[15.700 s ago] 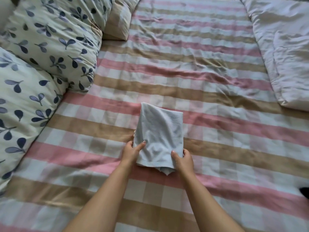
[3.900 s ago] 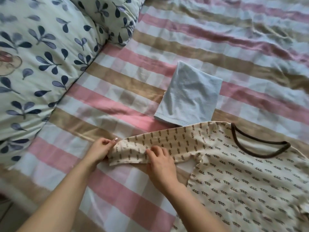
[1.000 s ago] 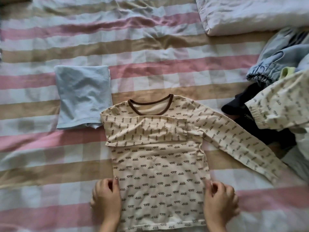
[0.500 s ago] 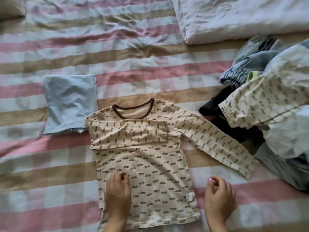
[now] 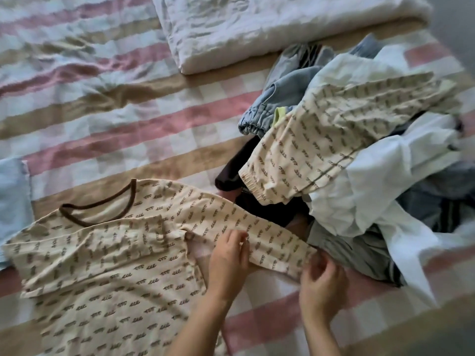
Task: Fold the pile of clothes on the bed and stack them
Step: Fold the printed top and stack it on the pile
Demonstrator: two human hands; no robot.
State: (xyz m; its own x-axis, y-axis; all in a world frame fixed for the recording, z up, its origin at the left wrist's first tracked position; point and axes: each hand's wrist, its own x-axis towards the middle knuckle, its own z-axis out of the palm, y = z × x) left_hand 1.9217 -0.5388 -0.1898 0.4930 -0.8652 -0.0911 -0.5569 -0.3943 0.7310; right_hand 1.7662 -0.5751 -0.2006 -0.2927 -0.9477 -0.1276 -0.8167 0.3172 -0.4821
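Cream patterned shirt [image 5: 108,273] lies flat, one sleeve folded; jumbled clothes pile [image 5: 359,155] alongside

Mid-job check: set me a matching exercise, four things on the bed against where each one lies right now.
Things:
1. patterned shirt
2. folded blue garment
3. unfolded pile
4. white quilt

Places:
A. far side of the bed, top of the view
B. cut off by the left edge of the view
C. heaped at the right
D. spread flat nearest the person, its sleeve held by the left hand

Pairs: 1-D, 2-B, 3-C, 4-A
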